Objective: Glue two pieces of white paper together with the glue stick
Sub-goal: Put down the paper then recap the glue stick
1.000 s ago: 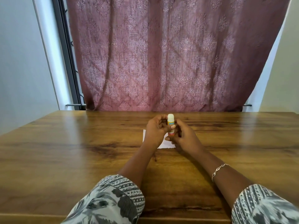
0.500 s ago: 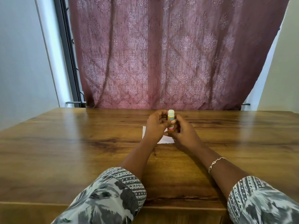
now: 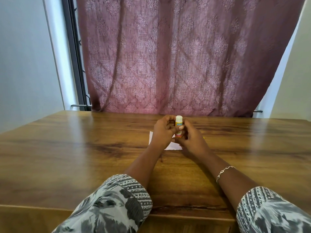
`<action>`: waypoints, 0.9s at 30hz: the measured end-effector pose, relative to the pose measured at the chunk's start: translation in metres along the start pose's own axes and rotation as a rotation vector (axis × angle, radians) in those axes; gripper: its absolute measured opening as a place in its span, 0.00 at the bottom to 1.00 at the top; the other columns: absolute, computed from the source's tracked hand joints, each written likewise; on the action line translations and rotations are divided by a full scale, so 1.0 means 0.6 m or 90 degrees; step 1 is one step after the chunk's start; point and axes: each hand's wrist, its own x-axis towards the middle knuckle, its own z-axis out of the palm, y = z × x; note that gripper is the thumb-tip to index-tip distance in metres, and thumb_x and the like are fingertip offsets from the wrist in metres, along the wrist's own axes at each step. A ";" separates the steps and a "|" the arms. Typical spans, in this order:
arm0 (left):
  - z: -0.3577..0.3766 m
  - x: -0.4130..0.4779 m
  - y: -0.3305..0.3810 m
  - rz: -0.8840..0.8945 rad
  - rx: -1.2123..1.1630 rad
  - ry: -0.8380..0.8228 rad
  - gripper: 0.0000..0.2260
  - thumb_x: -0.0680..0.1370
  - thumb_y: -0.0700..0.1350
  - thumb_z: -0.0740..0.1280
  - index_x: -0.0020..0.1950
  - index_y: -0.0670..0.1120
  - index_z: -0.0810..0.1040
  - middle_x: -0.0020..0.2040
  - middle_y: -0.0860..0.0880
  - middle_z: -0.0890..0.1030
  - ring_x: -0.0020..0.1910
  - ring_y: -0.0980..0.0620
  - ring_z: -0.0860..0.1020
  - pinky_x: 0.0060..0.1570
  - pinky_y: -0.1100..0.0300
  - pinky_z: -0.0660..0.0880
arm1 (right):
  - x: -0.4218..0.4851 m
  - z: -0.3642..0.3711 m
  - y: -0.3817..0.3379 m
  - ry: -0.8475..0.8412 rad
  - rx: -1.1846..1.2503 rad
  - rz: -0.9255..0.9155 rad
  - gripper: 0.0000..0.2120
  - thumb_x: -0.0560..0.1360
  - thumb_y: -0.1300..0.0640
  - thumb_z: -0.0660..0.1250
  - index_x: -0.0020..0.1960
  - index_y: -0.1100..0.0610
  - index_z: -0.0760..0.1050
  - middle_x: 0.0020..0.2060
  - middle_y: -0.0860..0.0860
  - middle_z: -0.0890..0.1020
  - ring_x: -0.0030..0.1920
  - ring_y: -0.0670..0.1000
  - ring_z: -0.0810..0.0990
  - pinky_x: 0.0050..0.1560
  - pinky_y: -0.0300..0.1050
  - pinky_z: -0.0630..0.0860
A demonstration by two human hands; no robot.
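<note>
White-topped glue stick (image 3: pixel 178 123) upright over paper (image 3: pixel 174 146). Pinched mid-barrel by left hand (image 3: pixel 164 132), base by right hand (image 3: pixel 192 141). Likely uncapping: steady base, pull straight.

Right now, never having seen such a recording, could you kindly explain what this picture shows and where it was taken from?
There is no machine here: the picture comes from a wide-angle camera worn on a person's head, looking forward and down, so both arms are the wearer's own. The left hand and the right hand meet above a wooden table and together hold a small glue stick upright, white end up. Beneath them lies white paper; the hands cover most of it, so I cannot tell one sheet from two. A bracelet sits on the right forearm, and a patterned curtain hangs behind the table.
</note>
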 end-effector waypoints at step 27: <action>-0.010 -0.003 -0.004 -0.015 -0.036 0.012 0.12 0.71 0.30 0.68 0.46 0.47 0.74 0.40 0.49 0.79 0.39 0.52 0.78 0.47 0.55 0.76 | 0.010 0.010 0.006 -0.033 0.017 0.046 0.21 0.70 0.72 0.64 0.46 0.46 0.67 0.32 0.46 0.78 0.28 0.42 0.79 0.28 0.41 0.75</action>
